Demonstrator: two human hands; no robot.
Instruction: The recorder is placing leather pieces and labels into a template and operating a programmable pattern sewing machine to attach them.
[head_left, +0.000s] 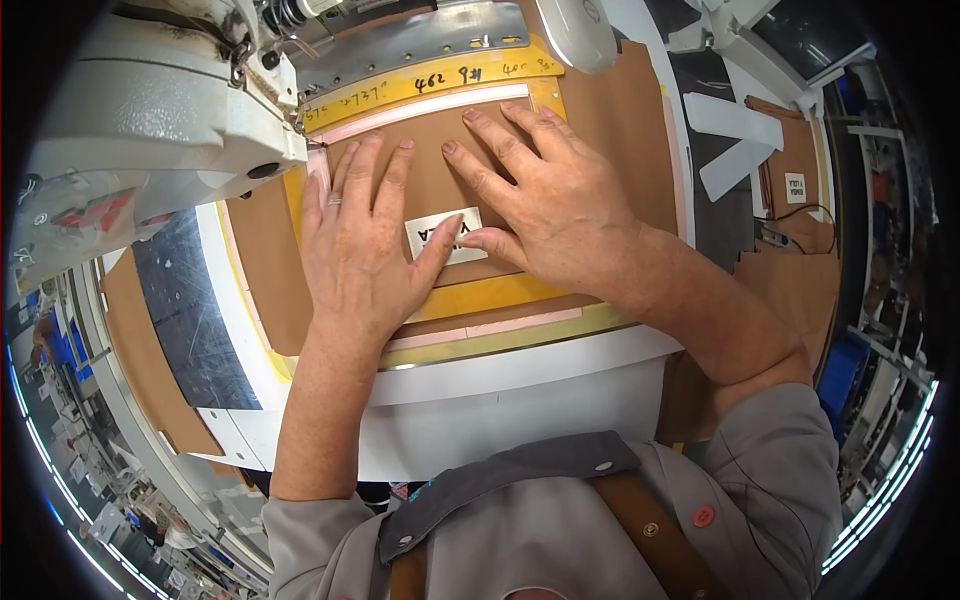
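Note:
A brown fabric piece (440,150) lies inside a yellow frame template (500,295) on the bed of a white sewing machine (150,110). A small white label (432,238) sits on the brown piece. My left hand (365,250) lies flat on the fabric with its thumb on the label; a ring is on one finger. Flat beside it, my right hand (545,195) spreads its fingers over the fabric, thumb touching the label's right edge. Neither hand grips anything.
More brown pieces (800,280) lie at the right, one with a white label (795,187). White strips (735,135) rest behind them. A dark glossy panel (190,300) is at the left, and the white table edge (520,375) runs in front of me.

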